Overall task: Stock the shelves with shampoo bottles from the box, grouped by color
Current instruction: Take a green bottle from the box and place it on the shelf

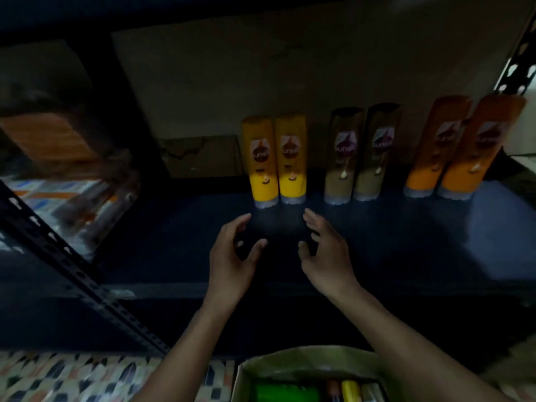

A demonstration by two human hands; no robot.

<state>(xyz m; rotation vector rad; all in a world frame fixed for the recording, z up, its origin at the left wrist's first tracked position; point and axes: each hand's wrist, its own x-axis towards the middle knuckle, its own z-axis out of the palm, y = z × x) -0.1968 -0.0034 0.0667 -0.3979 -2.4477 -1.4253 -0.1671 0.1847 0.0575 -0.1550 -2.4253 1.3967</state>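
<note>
Six shampoo bottles [374,152] stand paired by colour mid-frame on the shelf [420,242], while left hand [232,253] and right hand [326,250] hover spread and empty below the yellow pair [277,158].

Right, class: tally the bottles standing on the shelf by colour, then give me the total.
Yellow bottles: 2
Brown bottles: 2
Orange bottles: 2
Total on the shelf: 6
</note>
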